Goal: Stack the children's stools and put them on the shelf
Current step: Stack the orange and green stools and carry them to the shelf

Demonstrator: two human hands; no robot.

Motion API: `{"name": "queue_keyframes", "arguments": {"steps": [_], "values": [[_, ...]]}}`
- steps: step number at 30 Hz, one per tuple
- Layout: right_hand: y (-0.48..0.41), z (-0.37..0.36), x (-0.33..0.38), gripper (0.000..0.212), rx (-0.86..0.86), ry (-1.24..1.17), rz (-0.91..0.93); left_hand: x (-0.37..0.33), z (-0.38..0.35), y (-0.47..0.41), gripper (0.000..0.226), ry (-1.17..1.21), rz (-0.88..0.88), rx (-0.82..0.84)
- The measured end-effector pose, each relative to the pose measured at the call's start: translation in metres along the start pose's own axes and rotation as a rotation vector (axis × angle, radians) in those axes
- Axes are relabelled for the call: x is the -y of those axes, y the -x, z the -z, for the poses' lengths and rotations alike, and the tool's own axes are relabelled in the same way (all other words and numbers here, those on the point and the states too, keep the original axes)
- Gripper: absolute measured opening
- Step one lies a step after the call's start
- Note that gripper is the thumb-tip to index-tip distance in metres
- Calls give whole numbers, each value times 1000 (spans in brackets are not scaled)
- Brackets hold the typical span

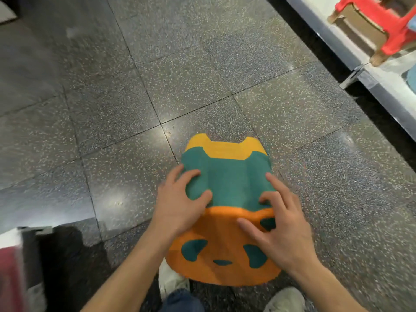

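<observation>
A stack of animal-shaped children's stools is held in front of me above the floor. The orange stool (221, 251) with a green panda face is nearest, a green stool (231, 181) lies beyond it, and a yellow stool (225, 146) shows at the far end. My left hand (180, 201) grips the green stool's left ear, thumb on top. My right hand (276, 224) clasps the stack's right side, fingers spread over the orange and green seats. A white shelf (351, 48) runs along the upper right.
A red stool (382, 21) with brown legs stands on the shelf at top right, a bluish item (412, 79) beside it. Dark speckled floor tiles (157, 75) spread ahead. My shoes (173, 280) are below the stack. A dark object with red (20, 262) sits at lower left.
</observation>
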State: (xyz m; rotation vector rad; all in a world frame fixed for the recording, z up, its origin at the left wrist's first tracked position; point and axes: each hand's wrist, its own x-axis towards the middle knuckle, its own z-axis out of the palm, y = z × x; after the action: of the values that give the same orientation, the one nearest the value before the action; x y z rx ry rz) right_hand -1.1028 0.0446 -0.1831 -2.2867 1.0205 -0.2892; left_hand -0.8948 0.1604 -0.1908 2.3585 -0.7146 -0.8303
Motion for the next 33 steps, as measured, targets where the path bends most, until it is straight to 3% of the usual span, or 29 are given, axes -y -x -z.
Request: {"name": "queue_keyframes", "arguments": {"steps": [2,5,8,13,20,24,28,33], "values": [[5,-1,3,63,69,4,-148,7,0,18,82,65,-27,108],[-1,-3,3,80,345,63,-381,19,-4,38,90,107,21,185],[6,-13,5,86,475,151,-421,40,-19,63,103,177,125,202],[56,-33,-16,82,355,188,-376,61,-74,117,105,210,120,37],[123,-78,-85,88,275,0,-295,102,-151,148,108,167,73,-12],[139,-89,-95,81,253,-23,-245,110,-162,132,85,159,37,-92],[110,-89,-92,77,193,16,-199,102,-140,73,94,148,-51,-160],[22,-86,-95,90,127,7,-58,98,-105,5,111,137,-179,-59]]}}
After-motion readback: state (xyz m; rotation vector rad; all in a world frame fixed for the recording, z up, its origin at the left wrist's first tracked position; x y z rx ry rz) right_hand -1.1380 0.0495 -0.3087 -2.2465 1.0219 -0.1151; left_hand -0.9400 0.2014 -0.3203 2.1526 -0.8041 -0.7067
